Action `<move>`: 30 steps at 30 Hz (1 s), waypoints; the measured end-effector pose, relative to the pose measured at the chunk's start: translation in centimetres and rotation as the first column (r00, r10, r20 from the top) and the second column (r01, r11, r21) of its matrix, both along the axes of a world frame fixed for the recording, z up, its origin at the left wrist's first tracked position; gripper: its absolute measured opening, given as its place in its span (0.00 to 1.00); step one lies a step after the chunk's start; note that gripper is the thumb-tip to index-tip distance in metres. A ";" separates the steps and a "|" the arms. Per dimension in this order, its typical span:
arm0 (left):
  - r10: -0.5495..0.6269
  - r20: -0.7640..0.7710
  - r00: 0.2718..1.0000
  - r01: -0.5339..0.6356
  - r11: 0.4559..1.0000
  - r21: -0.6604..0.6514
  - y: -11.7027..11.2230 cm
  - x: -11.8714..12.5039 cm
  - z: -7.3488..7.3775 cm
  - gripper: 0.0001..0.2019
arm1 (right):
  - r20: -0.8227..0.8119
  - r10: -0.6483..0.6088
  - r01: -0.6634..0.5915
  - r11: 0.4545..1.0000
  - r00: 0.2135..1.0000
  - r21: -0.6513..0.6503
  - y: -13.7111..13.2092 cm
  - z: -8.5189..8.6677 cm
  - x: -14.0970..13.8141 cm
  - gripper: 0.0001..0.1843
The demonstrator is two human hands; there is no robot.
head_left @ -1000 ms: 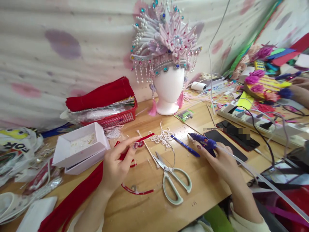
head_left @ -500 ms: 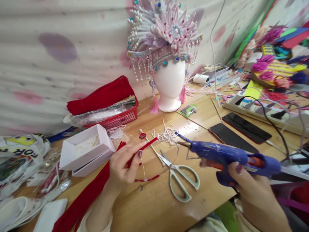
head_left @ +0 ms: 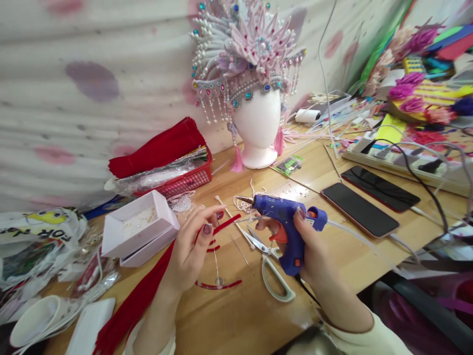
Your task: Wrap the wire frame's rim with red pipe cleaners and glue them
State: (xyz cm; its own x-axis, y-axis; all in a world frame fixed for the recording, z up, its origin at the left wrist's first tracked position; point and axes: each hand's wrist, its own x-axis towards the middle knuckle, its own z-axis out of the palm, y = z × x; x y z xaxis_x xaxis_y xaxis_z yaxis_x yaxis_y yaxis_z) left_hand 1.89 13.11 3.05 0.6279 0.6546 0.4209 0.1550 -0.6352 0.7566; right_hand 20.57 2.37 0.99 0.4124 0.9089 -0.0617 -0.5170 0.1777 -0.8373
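Note:
My right hand (head_left: 314, 251) grips a blue glue gun (head_left: 284, 222) by its handle, nozzle pointing left toward my other hand. My left hand (head_left: 192, 246) pinches a thin red strip (head_left: 225, 224) between thumb and fingers, its tip a short way from the nozzle. Under the gun lie white-handled scissors (head_left: 273, 276) on the wooden table (head_left: 332, 266). A curved red piece (head_left: 218, 285) lies below my left hand. A cluster of pearl beads (head_left: 246, 202) sits just behind the nozzle.
A beaded pink headdress on a white mannequin head (head_left: 254, 123) stands at the back. A red basket (head_left: 173, 182) with red fabric and a white box (head_left: 140, 231) are at left. Two phones (head_left: 360, 209) and a power strip (head_left: 406, 167) lie at right.
My right hand has lifted the glue gun from the table and swung it left, bringing the nozzle near the red strip in my left hand. The left hand stayed almost in place.

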 end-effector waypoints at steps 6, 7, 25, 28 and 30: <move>-0.129 -0.159 0.979 0.109 0.986 -0.128 0.3 -0.5 1.1 0.25 | -0.017 -0.038 0.039 0.998 0.999 0.039 0.0 0.8 -0.1 0.23; -0.146 -0.157 0.977 0.129 0.985 -0.115 0.3 -0.5 1.1 0.25 | -0.006 -0.039 0.039 0.998 0.999 0.045 0.0 0.9 -0.1 0.23; -0.213 -0.056 0.975 0.212 0.977 -0.024 0.9 -0.3 0.4 0.25 | 0.086 0.048 -0.054 0.997 0.995 0.063 -0.5 1.1 -0.3 0.24; -0.181 0.004 0.983 0.181 0.981 -0.068 1.0 -0.3 -0.2 0.24 | 0.135 0.064 -0.067 0.998 0.989 0.015 -0.6 1.0 0.3 0.24; -0.153 0.028 0.988 0.155 0.985 -0.072 0.9 -0.2 -0.5 0.23 | 0.186 0.094 -0.091 0.995 0.978 -0.028 -0.7 0.7 1.2 0.24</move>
